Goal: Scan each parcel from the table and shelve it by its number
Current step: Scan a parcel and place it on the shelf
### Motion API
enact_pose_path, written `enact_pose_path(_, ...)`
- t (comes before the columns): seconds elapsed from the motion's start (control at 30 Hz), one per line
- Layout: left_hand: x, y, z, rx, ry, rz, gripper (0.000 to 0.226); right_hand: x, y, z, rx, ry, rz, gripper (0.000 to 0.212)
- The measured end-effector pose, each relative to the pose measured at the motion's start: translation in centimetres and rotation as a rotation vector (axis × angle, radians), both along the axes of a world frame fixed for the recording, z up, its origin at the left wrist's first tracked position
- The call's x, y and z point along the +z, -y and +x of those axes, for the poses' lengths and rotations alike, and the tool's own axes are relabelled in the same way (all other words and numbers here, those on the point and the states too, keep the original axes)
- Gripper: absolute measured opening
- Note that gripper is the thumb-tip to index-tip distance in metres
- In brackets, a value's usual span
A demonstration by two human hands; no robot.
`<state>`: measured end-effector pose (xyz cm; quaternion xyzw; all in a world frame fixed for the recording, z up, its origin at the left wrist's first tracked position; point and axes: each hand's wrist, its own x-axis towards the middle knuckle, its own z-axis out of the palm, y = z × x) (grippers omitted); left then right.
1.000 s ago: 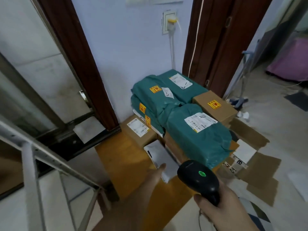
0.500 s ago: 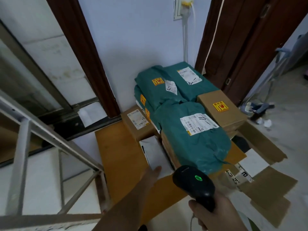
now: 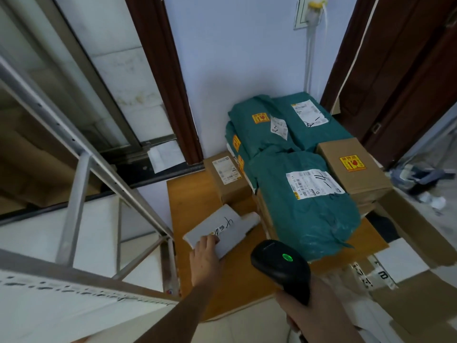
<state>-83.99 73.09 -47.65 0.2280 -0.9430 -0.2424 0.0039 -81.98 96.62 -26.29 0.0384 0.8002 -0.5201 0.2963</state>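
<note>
Since the earlier frame, left hand (image 3: 206, 253) has pulled the flat white parcel (image 3: 220, 230) leftward; fingers pinch its near edge on the wooden table (image 3: 195, 201). Right hand (image 3: 314, 308) grips the black handheld scanner (image 3: 282, 266). Teal bagged parcels (image 3: 304, 201) stack just beside.

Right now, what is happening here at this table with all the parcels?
A person is sorting parcels. The left hand grips a flat white parcel with handwriting at the near edge of the wooden table. The right hand holds a black scanner, its green light on. Green bags and cardboard boxes are piled behind.
</note>
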Motion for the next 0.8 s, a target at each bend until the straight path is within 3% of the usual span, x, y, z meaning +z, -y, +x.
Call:
enact_pose_path(0.13, -1.4, 0.2, 3.0, -0.228, 0.09, -0.115, 0.045, -0.4, 0.7, 0.2, 0.019, 0.003, 0.008, 0.027)
enact_pose_path(0.33, -3.8, 1.6, 5.5, -0.392, 0.235, -0.155, 0.055, -0.7, 1.5, 0.1, 0.059, 0.051, 0.003, 0.024)
enact_pose_path(0.43, -4.4, 2.4, 6.3, -0.426, 0.201, -0.188, 0.063, -0.8, 1.7, 0.1, 0.063, 0.079, -0.01, 0.025)
enact_pose_path(0.57, -3.9, 3.5, 6.1, -0.426, 0.236, -0.067, 0.046, -0.8, 1.7, 0.0, 0.052, 0.065, -0.012, 0.024)
enact_pose_path(0.67, -3.4, 4.0, 4.2, -0.338, 0.312, -0.028, 0.076, -1.0, 1.5, -0.1, 0.06, 0.052, 0.02, 0.022)
enact_pose_path(0.73, -3.4, 4.2, 3.1, -0.416, 0.427, -0.057, 0.104, -1.3, 1.4, -0.2, 0.05, 0.054, 0.03, 0.021)
enact_pose_path(0.8, -3.8, 3.9, 2.5, -0.443, 0.457, -0.089, 0.109, -1.6, 1.2, -0.4, 0.034, 0.071, 0.034, 0.022)
